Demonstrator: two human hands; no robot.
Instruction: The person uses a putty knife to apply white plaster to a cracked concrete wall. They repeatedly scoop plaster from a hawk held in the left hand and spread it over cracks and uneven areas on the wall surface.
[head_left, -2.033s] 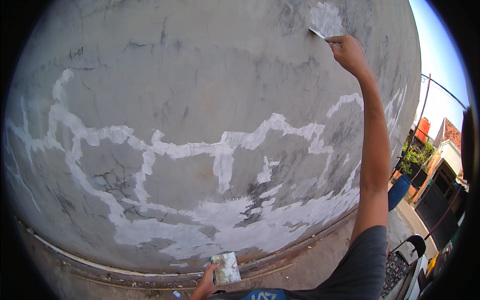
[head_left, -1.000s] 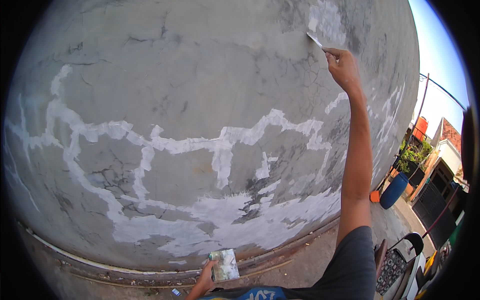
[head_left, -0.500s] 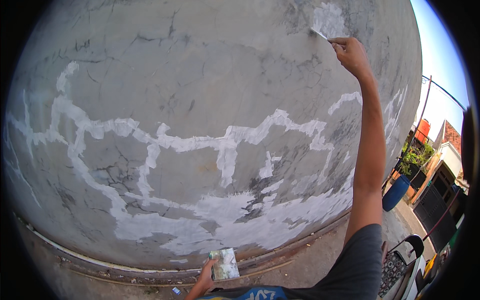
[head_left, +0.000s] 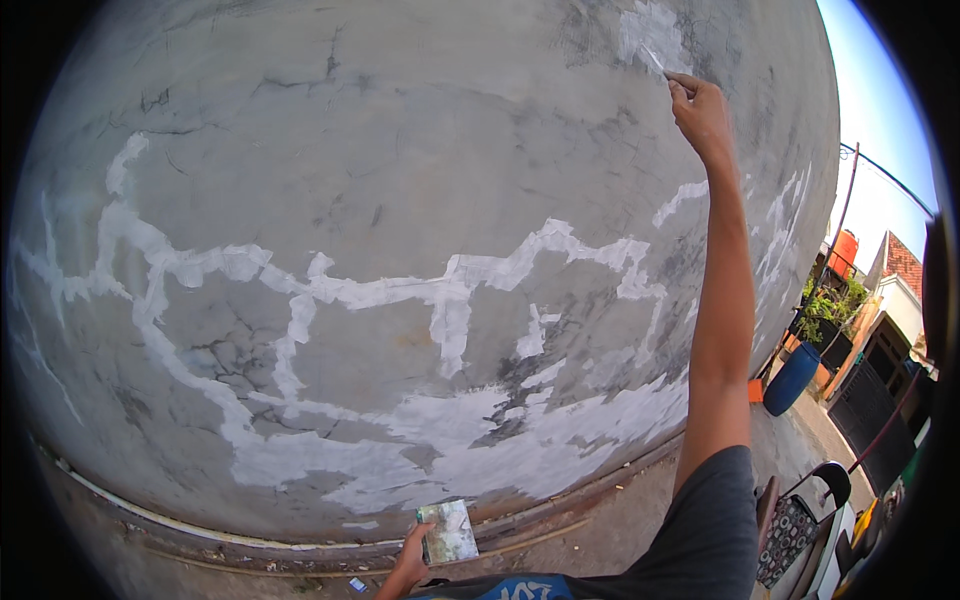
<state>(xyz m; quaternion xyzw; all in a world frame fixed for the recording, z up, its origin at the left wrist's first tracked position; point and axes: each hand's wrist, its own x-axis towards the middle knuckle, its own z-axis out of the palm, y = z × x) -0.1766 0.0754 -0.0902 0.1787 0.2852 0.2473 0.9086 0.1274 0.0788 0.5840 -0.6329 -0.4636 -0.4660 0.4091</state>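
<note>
My right arm reaches up, and my right hand (head_left: 704, 112) is closed on the handle of a putty knife (head_left: 655, 61). The thin blade rests at a white filler patch (head_left: 640, 30) high on the grey cracked wall (head_left: 380, 130). Low down in front of me, my left hand (head_left: 411, 552) grips the edge of a flat, roughly square board (head_left: 448, 531), smeared with whitish and greenish stains. Across the wall runs a branching band of white filler (head_left: 380, 290), widening into a broad white area (head_left: 400, 455) near its foot. Dark hairline cracks show between the bands.
A narrow ledge (head_left: 250, 545) follows the wall's base. To the right stand a blue barrel (head_left: 793, 380), green plants (head_left: 835, 303), an orange tank (head_left: 844, 253) and a dark gate (head_left: 865, 410). A chair with a patterned seat (head_left: 785, 540) is close by on my right.
The putty knife's blade has shifted up and slightly right, from beside the patch onto it, and its angle has steepened. My left hand and the board are almost unchanged.
</note>
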